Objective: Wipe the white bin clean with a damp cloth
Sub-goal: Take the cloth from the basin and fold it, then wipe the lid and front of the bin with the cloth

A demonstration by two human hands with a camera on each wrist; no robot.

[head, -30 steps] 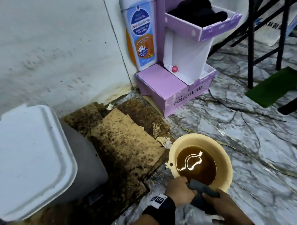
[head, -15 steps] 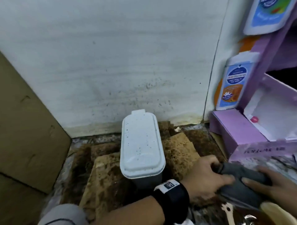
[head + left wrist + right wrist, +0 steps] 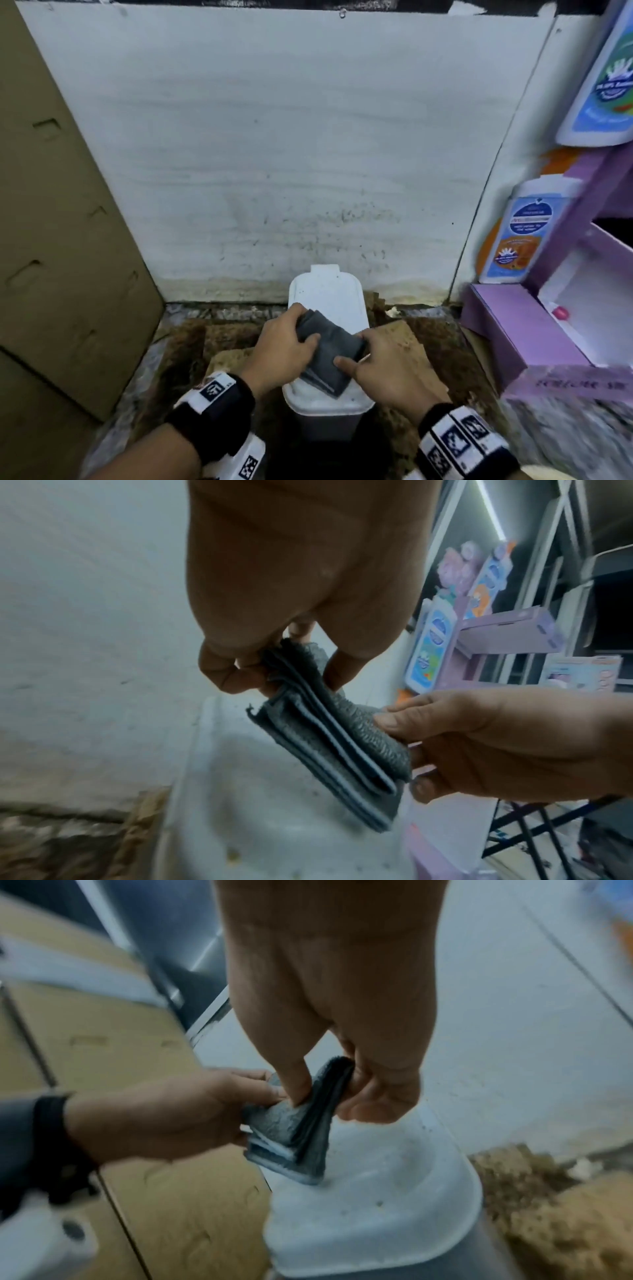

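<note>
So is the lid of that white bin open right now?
No, the white bin's lid lies flat and closed, and both the left hand and right hand hold the folded grey cloth over it.

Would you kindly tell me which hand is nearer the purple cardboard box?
Right. The right hand sits on the purple cardboard box's side; the left hand lies farther away.

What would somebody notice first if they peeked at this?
Two hands, left and right, hold a folded grey cloth just above the lid of a white bin in the middle, by the speckled wall. Purple boxes stand on the right, and the floor around the bin is covered with stained brown cardboard.
</note>
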